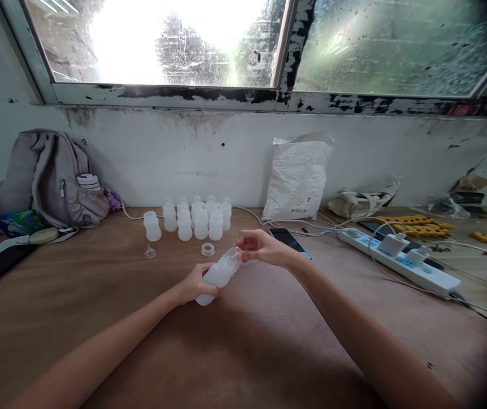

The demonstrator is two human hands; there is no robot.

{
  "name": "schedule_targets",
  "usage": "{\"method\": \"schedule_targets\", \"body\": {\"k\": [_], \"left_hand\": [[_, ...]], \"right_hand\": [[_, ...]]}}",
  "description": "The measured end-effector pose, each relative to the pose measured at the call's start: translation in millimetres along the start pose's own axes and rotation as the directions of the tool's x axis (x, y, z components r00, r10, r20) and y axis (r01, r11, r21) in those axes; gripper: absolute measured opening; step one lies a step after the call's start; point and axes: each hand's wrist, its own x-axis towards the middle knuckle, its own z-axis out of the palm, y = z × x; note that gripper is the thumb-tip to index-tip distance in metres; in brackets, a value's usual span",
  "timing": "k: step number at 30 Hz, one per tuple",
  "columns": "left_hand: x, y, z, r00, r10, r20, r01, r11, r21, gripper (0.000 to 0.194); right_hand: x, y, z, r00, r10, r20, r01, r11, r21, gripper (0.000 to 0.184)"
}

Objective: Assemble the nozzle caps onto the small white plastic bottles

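My left hand (197,284) is wrapped round the body of a frosted white baby bottle (216,276), which tilts up to the right just above the table. At its top end, my right hand (260,247) pinches a clear domed cap (233,254) with thumb and fingers. Whether the cap sits fully on the bottle I cannot tell. Beyond the hands lies a white screw ring (208,249). A clear bottle teat (150,251) rests farther left, in front of an uncapped bottle (152,226). Several capped bottles (201,221) stand grouped behind.
A phone (290,242) lies right of my right hand. A power strip (400,262) with chargers and cables runs along the right side. Against the wall are a white packing bag (298,179) and a grey backpack (51,176). A black flat object (0,267) lies left.
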Motion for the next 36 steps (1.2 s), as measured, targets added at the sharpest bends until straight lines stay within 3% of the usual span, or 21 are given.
{"method": "schedule_targets", "body": {"k": [8, 14, 19, 24, 28, 30, 33, 34, 36], "left_hand": [[0.0, -0.5, -1.1, 1.000, -0.016, -0.004, 0.016, 0.999, -0.036, 0.032], [-1.8, -2.6, -0.7, 0.999, 0.010, -0.031, -0.012, 0.998, -0.063, 0.028], [-2.3, -2.3, 0.0, 0.998, 0.016, -0.054, -0.019, 0.998, -0.067, 0.031], [-1.6, -2.5, 0.7, 0.998, -0.012, -0.064, 0.007, 0.997, -0.077, 0.033], [-0.2, -3.3, -0.3, 0.999, -0.008, -0.044, 0.004, 0.995, -0.099, 0.037], [1.3, -4.5, -2.8, 0.984, 0.014, -0.180, -0.044, 0.986, -0.164, 0.036], [0.4, -5.9, -8.1, 0.898, -0.011, -0.440, -0.103, 0.967, -0.235, 0.030], [-1.4, -5.9, -9.5, 0.877, -0.009, -0.480, -0.112, 0.968, -0.223, 0.029], [-7.2, -5.0, -11.1, 0.875, 0.052, -0.481, -0.129, 0.983, -0.128, 0.028]], "right_hand": [[7.3, -2.9, 1.6, 1.000, 0.007, 0.006, -0.006, 0.991, -0.131, 0.025], [16.2, -20.0, 4.4, 0.999, 0.034, 0.029, -0.023, 0.942, -0.334, 0.014], [17.9, -31.7, 6.6, 0.998, 0.049, 0.048, -0.024, 0.906, -0.422, 0.017], [21.4, -24.3, 1.4, 0.990, 0.137, 0.037, -0.122, 0.953, -0.277, 0.020], [11.9, -3.1, 0.7, 0.968, 0.250, 0.020, -0.247, 0.966, -0.079, 0.026], [1.5, 14.6, 5.5, 0.958, 0.287, 0.025, -0.288, 0.957, 0.033, 0.029], [-13.9, 46.1, 17.5, 0.935, 0.354, -0.012, -0.345, 0.917, 0.201, 0.034], [-17.5, 55.5, 21.8, 0.928, 0.369, -0.061, -0.348, 0.912, 0.218, 0.034], [-21.2, 69.3, 29.3, 0.914, 0.363, -0.181, -0.320, 0.919, 0.229, 0.039]]}}
